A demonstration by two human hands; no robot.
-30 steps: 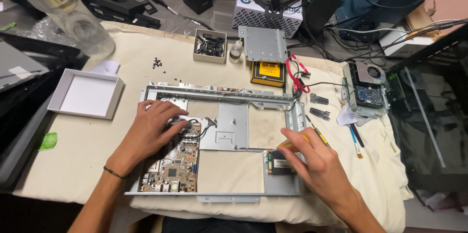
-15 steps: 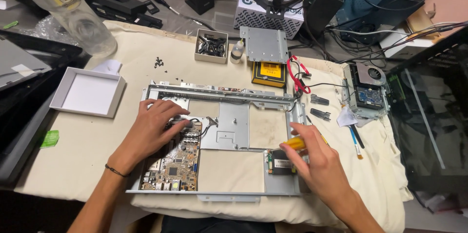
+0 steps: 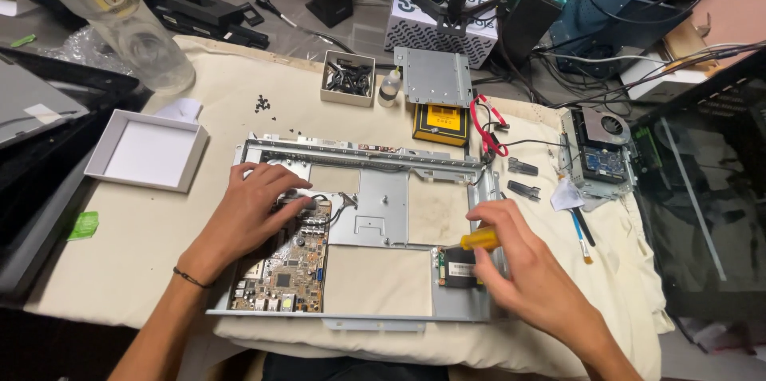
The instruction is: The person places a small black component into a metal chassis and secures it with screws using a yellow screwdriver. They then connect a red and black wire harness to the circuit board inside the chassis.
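The left hand (image 3: 254, 209) is resting flat, fingers spread apart, on the circuit board (image 3: 283, 265) sitting in the left part of the metal chassis (image 3: 383, 205). The right hand (image 3: 523, 269) is gripping a yellow-handled screwdriver (image 3: 479, 240), fingers clamped around it, just above a small black module (image 3: 459, 268) at the chassis's lower right, on the cloth-covered counter (image 3: 159, 221).

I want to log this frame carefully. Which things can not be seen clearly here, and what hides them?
Head view only:
- Screwdriver: only the yellow handle shows; the right hand hides shaft and tip.
- Circuit board: the left hand covers its upper part.
- Loose screws on the cloth: too small to tell their type.
- Clear plastic bottle: cut off by the top edge.
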